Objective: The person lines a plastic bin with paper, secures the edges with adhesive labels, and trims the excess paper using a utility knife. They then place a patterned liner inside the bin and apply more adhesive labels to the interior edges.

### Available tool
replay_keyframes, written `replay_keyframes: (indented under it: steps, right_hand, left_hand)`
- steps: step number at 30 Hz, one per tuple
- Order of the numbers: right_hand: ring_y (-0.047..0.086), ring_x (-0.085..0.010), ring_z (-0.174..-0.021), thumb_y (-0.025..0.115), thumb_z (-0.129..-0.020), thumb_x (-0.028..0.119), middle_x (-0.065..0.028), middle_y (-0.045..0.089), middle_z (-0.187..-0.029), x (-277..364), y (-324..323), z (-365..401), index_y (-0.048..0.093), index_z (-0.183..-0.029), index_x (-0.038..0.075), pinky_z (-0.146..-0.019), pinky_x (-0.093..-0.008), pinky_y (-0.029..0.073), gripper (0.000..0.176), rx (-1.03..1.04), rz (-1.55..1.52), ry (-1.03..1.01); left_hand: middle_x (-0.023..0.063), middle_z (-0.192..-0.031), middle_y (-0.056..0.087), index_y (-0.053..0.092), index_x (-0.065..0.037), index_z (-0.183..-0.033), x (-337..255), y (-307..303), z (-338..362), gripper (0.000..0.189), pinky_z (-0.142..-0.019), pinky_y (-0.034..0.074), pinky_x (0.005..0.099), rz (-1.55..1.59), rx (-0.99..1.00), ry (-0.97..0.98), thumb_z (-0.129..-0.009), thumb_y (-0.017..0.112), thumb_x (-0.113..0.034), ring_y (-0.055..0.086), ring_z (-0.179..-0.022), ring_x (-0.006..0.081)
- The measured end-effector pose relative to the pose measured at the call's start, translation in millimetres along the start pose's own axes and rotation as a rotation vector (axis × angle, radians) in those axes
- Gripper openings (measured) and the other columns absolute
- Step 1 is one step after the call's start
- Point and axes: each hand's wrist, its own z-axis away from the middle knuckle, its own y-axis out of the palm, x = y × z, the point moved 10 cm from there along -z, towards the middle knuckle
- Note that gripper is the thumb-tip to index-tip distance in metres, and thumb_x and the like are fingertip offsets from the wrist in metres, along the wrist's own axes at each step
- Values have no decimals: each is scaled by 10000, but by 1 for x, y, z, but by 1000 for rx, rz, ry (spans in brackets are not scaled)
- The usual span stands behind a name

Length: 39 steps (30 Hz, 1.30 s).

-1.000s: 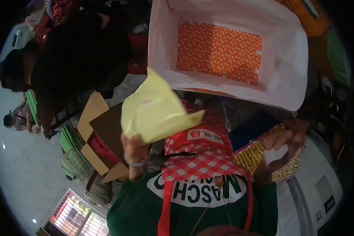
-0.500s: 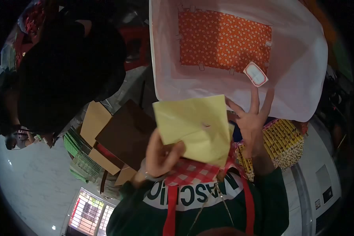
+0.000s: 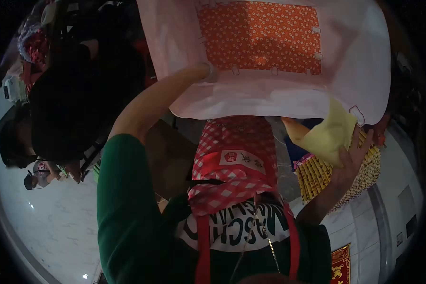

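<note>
My right hand (image 3: 346, 163), at the right below the white box-like container (image 3: 355, 57), grips a bent yellow sheet of paper (image 3: 329, 130). Just above its fingers is a small white label with a red border (image 3: 357, 115). My left arm reaches up to the container, and a pale band circles its wrist. Its hand (image 3: 204, 71) is at the lower left corner of an orange patterned sheet (image 3: 265, 38); the fingers do not show clearly. Several similar labels lie along the edges of that sheet.
A stack of yellow patterned rolls (image 3: 319, 177) sits beneath my right hand. A person in black (image 3: 80, 109) is at the left, with another person (image 3: 38, 175) farther off. A dark brown box (image 3: 168, 156) is partly behind my left arm.
My left hand has let go of the yellow paper and reached to the container. The paper is now in my right hand, farther right and bent. The label has moved right with that hand.
</note>
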Motion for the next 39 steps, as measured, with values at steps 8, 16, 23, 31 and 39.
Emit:
replay_keyframes:
  steps: [8,16,23,31,39]
  right_hand:
    - [253,-292,-1245,483,-736,-60,-211,147,-1383,-13,-43,35,9,-1369,56,-1007,-375,223,799,-179,-81,-2]
    - [249,-308,-1232,493,-745,-23,-243,157,-1372,-11,-60,40,-34,-1358,41,-1001,-421,213,811,-184,-60,-51]
    - [215,-350,-1236,467,-753,-45,-258,127,-1367,-4,-63,40,-56,-1352,35,-996,-452,229,799,-187,-1,1]
    - [231,-335,-1222,500,-739,9,-240,157,-1362,18,-62,42,-49,-1355,42,-1006,-445,202,826,-199,28,-86]
    - [232,-335,-1229,527,-722,64,-248,162,-1363,49,-71,65,-55,-1359,49,-996,-443,214,863,-317,86,-75]
  left_hand:
    - [153,-1294,351,357,-66,-1241,-27,69,15,420,-915,341,455,160,506,511,-832,391,-158,386,-1160,291]
    - [147,-1246,427,304,-41,-1298,24,113,-25,440,-896,387,366,510,163,690,-883,352,-177,442,-1114,301]
    - [162,-1273,405,326,-12,-1268,26,116,-18,571,-896,392,441,-276,222,-39,-751,497,-183,418,-1152,311]
    - [118,-1308,369,386,-65,-1258,8,32,17,470,-946,355,412,-340,-87,-84,-851,334,-294,367,-1196,271]
    - [114,-1217,454,453,-77,-1192,38,46,13,419,-919,367,423,-54,349,83,-858,362,-313,434,-1134,274]
